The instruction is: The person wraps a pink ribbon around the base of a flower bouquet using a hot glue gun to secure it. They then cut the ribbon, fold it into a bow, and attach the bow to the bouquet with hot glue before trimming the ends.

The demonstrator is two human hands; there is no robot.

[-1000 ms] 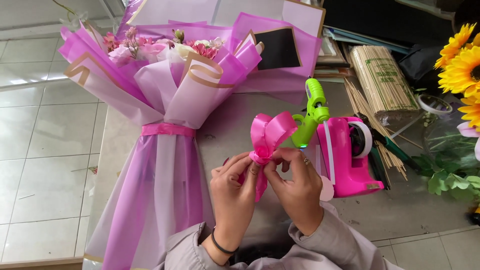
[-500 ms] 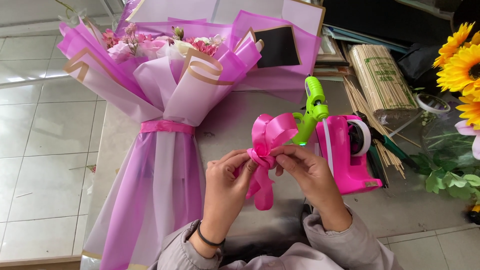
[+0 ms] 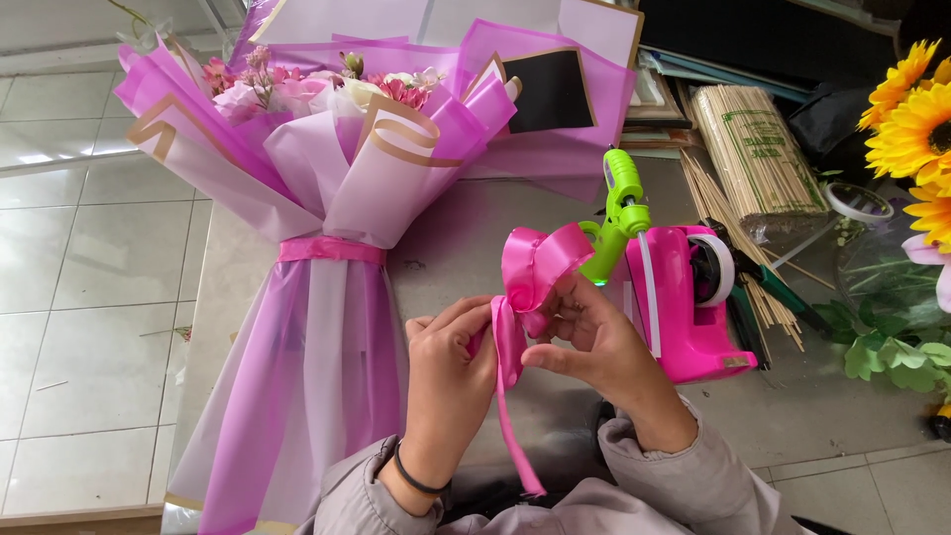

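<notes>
a pink ribbon bow (image 3: 535,272) sat pinched between both hands above the worktop (image 3: 456,228). the left hand (image 3: 451,367) gripped its knot; the right hand (image 3: 594,342) clasped the loops, tail hanging straight down toward the person.

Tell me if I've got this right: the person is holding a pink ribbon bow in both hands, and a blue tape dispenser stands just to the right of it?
Not quite. The tape dispenser is bright pink, not blue, as the head view shows. The rest holds: the left hand and right hand hold the pink ribbon bow, with the dispenser just right of it.
</notes>
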